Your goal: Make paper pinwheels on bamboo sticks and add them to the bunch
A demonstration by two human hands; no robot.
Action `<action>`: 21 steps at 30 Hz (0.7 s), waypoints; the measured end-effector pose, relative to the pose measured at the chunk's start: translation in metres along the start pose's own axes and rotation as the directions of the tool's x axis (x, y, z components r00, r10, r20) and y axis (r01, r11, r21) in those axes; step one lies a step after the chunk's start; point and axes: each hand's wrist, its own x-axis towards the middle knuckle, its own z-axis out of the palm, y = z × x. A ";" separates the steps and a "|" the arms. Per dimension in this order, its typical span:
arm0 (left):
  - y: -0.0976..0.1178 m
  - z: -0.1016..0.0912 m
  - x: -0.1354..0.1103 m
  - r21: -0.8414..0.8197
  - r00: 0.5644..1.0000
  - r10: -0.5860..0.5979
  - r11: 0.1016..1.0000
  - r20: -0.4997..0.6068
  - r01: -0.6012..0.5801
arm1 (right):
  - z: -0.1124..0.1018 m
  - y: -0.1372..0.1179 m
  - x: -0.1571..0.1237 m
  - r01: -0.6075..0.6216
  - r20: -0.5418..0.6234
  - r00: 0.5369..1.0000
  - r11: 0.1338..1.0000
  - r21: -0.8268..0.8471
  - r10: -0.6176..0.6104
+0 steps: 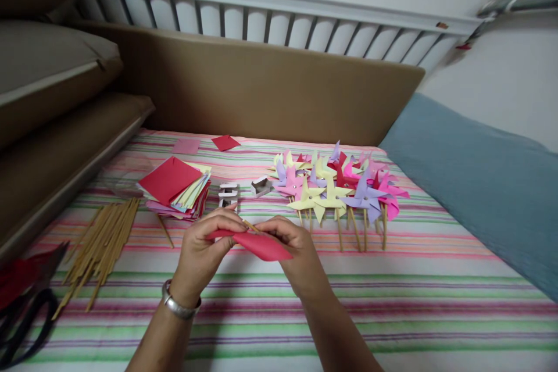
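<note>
In front and right of the paper stack point(169, 179), a red sheet point(264, 247) is pinched by the left hand point(215, 236). The right hand point(293, 239) is curled against the sheet beside a stick point(251, 226); its exact grip cannot be told. Pinwheels point(333, 195) are gathered right of the stack.

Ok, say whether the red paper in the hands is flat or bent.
Bent: the red paper curves between the left hand and right hand; any crease is hard to tell.
</note>
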 end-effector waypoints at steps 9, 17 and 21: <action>0.000 -0.001 0.000 0.030 1.000 0.001 1.000 0.029 -0.002 | 0.001 -0.001 0.000 -0.013 0.000 1.000 1.000 0.026 0.013; 0.001 -0.001 0.000 0.035 0.999 -0.015 0.999 0.032 0.014 | 0.001 -0.001 -0.001 -0.013 0.004 1.000 0.999 0.038 0.013; 0.001 -0.001 0.000 -0.006 0.999 -0.012 1.000 0.042 0.012 | 0.002 0.000 -0.001 0.024 -0.007 1.000 0.999 0.025 -0.023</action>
